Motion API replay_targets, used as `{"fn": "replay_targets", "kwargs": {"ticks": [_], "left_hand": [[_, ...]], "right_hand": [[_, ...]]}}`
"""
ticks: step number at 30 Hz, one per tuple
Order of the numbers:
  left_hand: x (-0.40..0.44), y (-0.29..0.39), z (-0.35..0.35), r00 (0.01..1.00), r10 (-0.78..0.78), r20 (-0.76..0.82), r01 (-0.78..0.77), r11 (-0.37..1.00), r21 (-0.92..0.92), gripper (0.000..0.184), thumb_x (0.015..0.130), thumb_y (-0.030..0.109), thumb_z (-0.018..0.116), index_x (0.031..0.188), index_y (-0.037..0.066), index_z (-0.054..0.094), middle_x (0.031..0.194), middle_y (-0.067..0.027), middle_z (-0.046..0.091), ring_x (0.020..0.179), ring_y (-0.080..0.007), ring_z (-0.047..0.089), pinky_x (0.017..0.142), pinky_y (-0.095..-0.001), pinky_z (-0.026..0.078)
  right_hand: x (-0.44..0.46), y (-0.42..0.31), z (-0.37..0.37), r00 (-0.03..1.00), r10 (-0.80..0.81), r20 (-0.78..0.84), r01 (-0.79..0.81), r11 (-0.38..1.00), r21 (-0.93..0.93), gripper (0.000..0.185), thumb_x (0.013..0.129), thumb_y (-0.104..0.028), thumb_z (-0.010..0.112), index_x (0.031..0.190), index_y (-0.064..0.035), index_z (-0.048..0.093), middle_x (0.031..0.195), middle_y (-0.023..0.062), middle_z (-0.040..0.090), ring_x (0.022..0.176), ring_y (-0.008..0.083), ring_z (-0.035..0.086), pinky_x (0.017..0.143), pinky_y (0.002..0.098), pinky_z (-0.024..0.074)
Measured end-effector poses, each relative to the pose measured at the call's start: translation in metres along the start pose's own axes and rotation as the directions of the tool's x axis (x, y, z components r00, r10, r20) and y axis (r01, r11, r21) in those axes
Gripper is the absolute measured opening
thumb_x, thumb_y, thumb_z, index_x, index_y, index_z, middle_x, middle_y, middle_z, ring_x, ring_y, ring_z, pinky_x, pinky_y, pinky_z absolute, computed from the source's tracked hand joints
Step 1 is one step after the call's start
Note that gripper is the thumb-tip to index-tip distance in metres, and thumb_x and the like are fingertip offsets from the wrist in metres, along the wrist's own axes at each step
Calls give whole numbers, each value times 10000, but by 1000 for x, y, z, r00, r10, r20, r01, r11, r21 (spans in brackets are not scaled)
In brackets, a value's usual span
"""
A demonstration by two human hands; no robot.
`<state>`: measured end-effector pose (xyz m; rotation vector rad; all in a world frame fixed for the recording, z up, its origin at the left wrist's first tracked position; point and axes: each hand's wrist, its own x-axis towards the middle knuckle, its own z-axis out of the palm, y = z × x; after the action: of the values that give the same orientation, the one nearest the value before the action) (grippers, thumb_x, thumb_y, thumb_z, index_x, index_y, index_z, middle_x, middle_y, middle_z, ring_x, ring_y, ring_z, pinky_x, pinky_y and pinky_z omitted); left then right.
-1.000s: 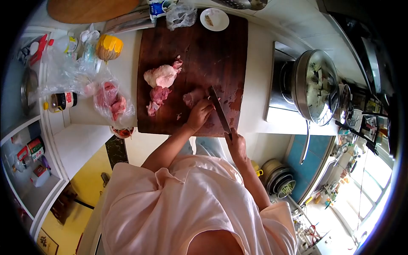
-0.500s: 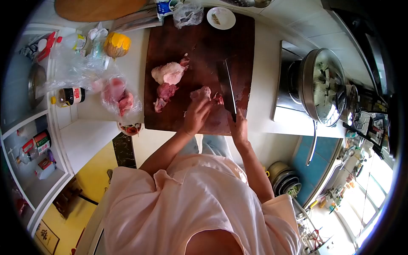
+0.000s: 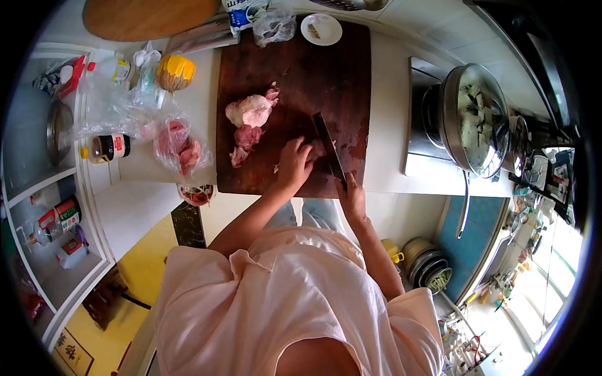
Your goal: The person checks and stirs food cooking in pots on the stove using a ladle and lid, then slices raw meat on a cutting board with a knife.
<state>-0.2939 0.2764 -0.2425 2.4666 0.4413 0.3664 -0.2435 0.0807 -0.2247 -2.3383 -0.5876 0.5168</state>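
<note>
The pale tabletop (image 3: 387,125) carried a dark wooden chopping board (image 3: 301,69), the broadest object on it. To the right, a glass-lidded pan (image 3: 480,125) sat on the stove. On the board's left half lay a chunk of pale and red meat (image 3: 249,111); left of the board, a clear bag (image 3: 182,147) held more red meat. The cleaver (image 3: 328,147) slanted across the board's right half, its handle closed tightly in the right hand (image 3: 352,199). The left hand (image 3: 296,164) lay left of the blade, fingers bent and partly apart; from where I stood, I could not tell whether they gripped the meat. A white plate (image 3: 332,36) rested at the far edge. Smallest was the blurred meat piece (image 3: 318,150), between the left fingertips and the blade.
</note>
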Motion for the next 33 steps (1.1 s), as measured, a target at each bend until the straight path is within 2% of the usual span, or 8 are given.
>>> {"fn": "replay_targets", "kwargs": {"ticks": [6, 10, 16, 21, 23, 27, 30, 33], "left_hand": [[0, -6, 2, 973, 232, 6, -228, 961, -155, 329, 709, 13, 630, 1034, 26, 583, 1122, -131, 547, 1042, -338, 520, 925, -406, 430], [9, 3, 12, 970, 244, 15, -239, 958, -160, 215, 746, 57, 588, 958, 28, 608, 1068, -117, 561, 939, -315, 534, 808, -411, 453], [21, -2, 34, 981, 194, -13, -194, 981, -21, 91, 710, 33, 598, 801, 37, 601, 965, -112, 577, 887, -300, 550, 733, -403, 452], [17, -7, 36, 995, -41, -86, 1, 909, -416, 144, 651, -41, 649, 747, 59, 608, 804, -102, 589, 789, -306, 576, 707, -390, 461], [16, -9, 33, 987, -119, -104, 56, 881, -471, 115, 705, -44, 666, 749, 38, 599, 722, -95, 607, 656, -245, 607, 604, -349, 479], [13, -20, 26, 897, -399, 191, 424, 652, -629, 50, 819, -6, 646, 813, 4, 597, 674, -67, 628, 489, -114, 567, 440, -270, 441], [13, -26, 22, 804, -499, 323, 534, 368, -761, 52, 831, 18, 653, 845, 3, 606, 694, -42, 629, 544, -110, 579, 496, -253, 461], [12, -41, 30, 744, -537, 398, 563, 183, -806, 102, 840, 78, 680, 879, -2, 631, 711, -30, 638, 626, -88, 587, 572, -233, 473]], "right_hand": [[-12, -20, -17, 990, 120, 71, -118, 993, -30, 193, 892, -154, 581, 1015, -23, 513, 733, 242, 588, 672, 445, 573, 558, 485, 438], [-18, -18, -14, 997, 83, -1, -83, 996, 25, 160, 898, -132, 570, 983, -4, 526, 729, 249, 581, 671, 447, 570, 549, 471, 435], [-18, -21, -22, 989, 145, -5, -145, 987, 66, 154, 895, -106, 568, 987, 10, 526, 753, 259, 586, 683, 450, 575, 553, 453, 447], [-25, -24, -26, 989, 147, 9, -148, 984, 98, 159, 897, -101, 565, 998, 16, 529, 762, 259, 591, 676, 455, 560, 558, 440, 456], [-28, -21, -22, 994, 105, -23, -101, 987, 127, 168, 916, -126, 558, 1012, 7, 524, 664, 191, 539, 543, 309, 518, 501, 394, 428], [-33, -18, -13, 974, 209, 92, -228, 920, 319, 156, 941, -150, 535, 1025, -18, 527, 584, 55, 482, 453, 102, 456, 410, 291, 379], [-34, -41, -20, 893, 370, 256, -449, 701, 554, 99, 934, -117, 529, 961, -25, 506, 579, 23, 461, 473, 74, 429, 413, 272, 364], [-36, -40, -12, 896, 354, 269, -444, 682, 581, 93, 939, -134, 536, 949, -45, 510, 578, -15, 457, 455, 51, 406, 397, 240, 339]]}}
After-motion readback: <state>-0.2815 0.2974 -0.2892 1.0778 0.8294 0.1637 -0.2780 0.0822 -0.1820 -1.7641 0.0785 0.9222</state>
